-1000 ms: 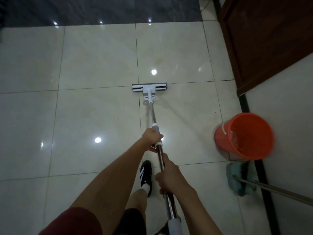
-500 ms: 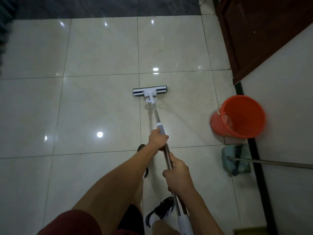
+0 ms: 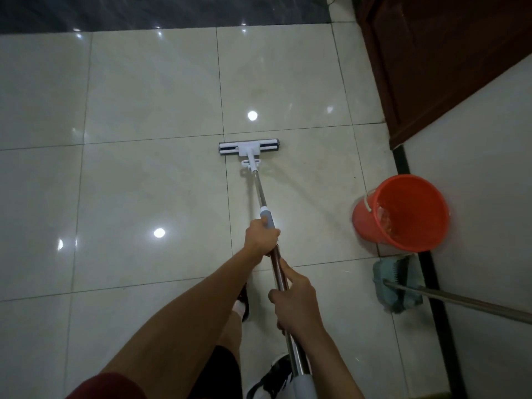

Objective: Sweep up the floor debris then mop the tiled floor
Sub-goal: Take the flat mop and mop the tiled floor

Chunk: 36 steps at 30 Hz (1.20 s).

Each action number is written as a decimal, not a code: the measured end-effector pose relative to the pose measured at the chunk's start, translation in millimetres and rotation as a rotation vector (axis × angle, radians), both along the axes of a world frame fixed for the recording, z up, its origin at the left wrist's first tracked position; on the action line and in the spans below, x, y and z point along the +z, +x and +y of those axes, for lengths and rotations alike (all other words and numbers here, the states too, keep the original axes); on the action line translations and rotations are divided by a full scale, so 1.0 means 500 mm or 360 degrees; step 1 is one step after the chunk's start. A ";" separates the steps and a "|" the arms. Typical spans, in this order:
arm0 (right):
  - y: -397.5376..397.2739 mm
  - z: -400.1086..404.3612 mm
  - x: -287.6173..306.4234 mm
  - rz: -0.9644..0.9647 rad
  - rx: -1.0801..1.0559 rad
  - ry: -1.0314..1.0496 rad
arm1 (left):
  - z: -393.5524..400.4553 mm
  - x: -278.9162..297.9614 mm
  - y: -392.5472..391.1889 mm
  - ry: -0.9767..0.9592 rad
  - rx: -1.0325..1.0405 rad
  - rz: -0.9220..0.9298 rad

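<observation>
tiled floor [image 3: 144,182]; mop [image 3: 260,197] long axis points away, head flat.

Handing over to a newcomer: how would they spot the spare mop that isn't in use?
Start at the dark brown wooden door on the right and follow the wall toward the camera to the round orange plastic bucket. Just nearer than it lies a teal cloth mop head on a bare metal pole; unlike the white flat mop, no hand holds it.

Dim overhead lighting; round glare spots on the glossy tiled floor [image 3: 149,180] left of and beyond the left hand [image 3: 260,236] (wide-angle bending at edges).
</observation>
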State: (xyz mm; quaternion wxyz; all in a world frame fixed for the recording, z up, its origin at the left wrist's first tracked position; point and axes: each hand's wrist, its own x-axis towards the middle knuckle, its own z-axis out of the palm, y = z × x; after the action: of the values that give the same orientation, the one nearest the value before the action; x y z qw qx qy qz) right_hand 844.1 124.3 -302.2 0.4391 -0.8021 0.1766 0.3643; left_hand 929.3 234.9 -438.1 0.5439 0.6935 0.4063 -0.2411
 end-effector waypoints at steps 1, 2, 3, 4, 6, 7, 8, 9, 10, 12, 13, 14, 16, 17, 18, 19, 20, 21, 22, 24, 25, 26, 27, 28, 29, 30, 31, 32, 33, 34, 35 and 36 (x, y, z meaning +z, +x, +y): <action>0.035 0.023 -0.006 0.0007 -0.0023 0.0016 | 0.022 0.000 0.038 -0.0006 -0.0010 -0.0003; 0.070 0.045 -0.012 0.0019 -0.0050 0.0035 | 0.045 0.001 0.077 -0.0007 -0.0021 -0.0011; 0.104 0.067 -0.017 0.0031 -0.0075 0.0054 | 0.068 0.002 0.114 -0.0010 -0.0037 -0.0020; 0.138 0.088 -0.021 0.0037 -0.0092 0.0067 | 0.090 0.005 0.151 -0.0007 -0.0060 -0.0032; 0.204 0.127 -0.027 0.0045 -0.0096 0.0062 | 0.130 0.011 0.226 0.0018 -0.0124 -0.0044; 0.238 0.144 -0.029 0.0046 -0.0094 0.0059 | 0.147 0.016 0.262 0.0031 -0.0154 -0.0039; 0.271 0.159 -0.030 0.0043 -0.0096 0.0066 | 0.161 0.021 0.298 0.0033 -0.0173 -0.0035; 0.304 0.171 -0.029 0.0034 -0.0103 0.0078 | 0.172 0.026 0.332 0.0026 -0.0186 -0.0034; 0.337 0.180 -0.029 0.0027 -0.0106 0.0084 | 0.181 0.031 0.365 0.0016 -0.0189 -0.0032; 0.399 0.190 -0.028 0.0033 -0.0095 0.0079 | 0.194 0.039 0.426 -0.0002 -0.0169 -0.0007; 0.427 0.194 -0.028 0.0037 -0.0091 0.0082 | 0.199 0.040 0.455 0.0005 -0.0168 0.0007; 0.458 0.197 -0.028 0.0035 -0.0083 0.0090 | 0.203 0.039 0.484 0.0015 -0.0171 0.0014; 0.520 0.203 -0.028 0.0023 -0.0049 0.0109 | 0.212 0.040 0.540 0.0003 -0.0168 0.0017; 0.551 0.205 -0.028 0.0014 -0.0036 0.0114 | 0.215 0.039 0.569 -0.0004 -0.0158 0.0018; 0.588 0.208 -0.030 0.0010 -0.0024 0.0119 | 0.220 0.037 0.604 -0.0004 -0.0142 0.0022; 0.613 0.213 -0.029 0.0003 -0.0017 0.0125 | 0.225 0.039 0.629 -0.0010 -0.0127 0.0020; 0.638 0.216 -0.026 0.0007 -0.0015 0.0131 | 0.230 0.041 0.650 -0.0018 -0.0105 0.0015; 0.673 0.221 -0.026 0.0022 -0.0003 0.0132 | 0.235 0.041 0.684 -0.0016 -0.0083 0.0016; 0.706 0.224 -0.026 0.0041 0.0019 0.0121 | 0.238 0.041 0.717 -0.0012 -0.0086 0.0019; 0.765 0.228 -0.025 0.0077 0.0025 0.0113 | 0.245 0.043 0.771 -0.0010 -0.0112 0.0049; 0.795 0.232 -0.023 0.0075 0.0029 0.0113 | 0.248 0.041 0.799 -0.0009 -0.0111 0.0057; 0.821 0.236 -0.022 0.0069 0.0052 0.0100 | 0.253 0.037 0.825 -0.0009 -0.0114 0.0063; 0.847 0.242 -0.022 0.0070 0.0068 0.0079 | 0.259 0.037 0.849 -0.0016 -0.0114 0.0071; 0.874 0.248 -0.022 0.0073 0.0068 0.0061 | 0.268 0.038 0.873 -0.0028 -0.0101 0.0078; 0.900 0.258 -0.023 0.0077 0.0064 0.0055 | 0.277 0.039 0.899 -0.0032 -0.0085 0.0080; 0.925 0.269 -0.025 0.0081 0.0066 0.0046 | 0.287 0.036 0.925 -0.0034 -0.0077 0.0080; 0.951 0.282 -0.026 0.0083 0.0071 0.0032 | 0.298 0.034 0.950 -0.0039 -0.0070 0.0080; 0.981 0.296 -0.028 0.0084 0.0068 0.0016 | 0.310 0.033 0.976 -0.0049 -0.0059 0.0075; 1.008 0.308 -0.028 0.0091 0.0062 0.0001 | 0.323 0.032 1.000 -0.0051 -0.0048 0.0066; 1.035 0.320 -0.028 0.0091 0.0062 -0.0016 | 0.335 0.029 1.027 -0.0050 -0.0054 0.0053; 1.062 0.332 -0.028 0.0092 0.0080 -0.0036 | 0.347 0.028 1.055 -0.0052 -0.0074 0.0039; 1.087 0.345 -0.027 0.0094 0.0108 -0.0064 | 0.359 0.029 1.077 -0.0054 -0.0088 0.0038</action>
State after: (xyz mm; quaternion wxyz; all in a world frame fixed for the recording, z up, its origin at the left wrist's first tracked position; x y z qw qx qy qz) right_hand 1387.6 296.9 -315.6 0.4048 -0.8052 0.1696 0.3989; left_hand 1467.7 414.6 -423.5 0.5438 0.6924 0.3892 -0.2711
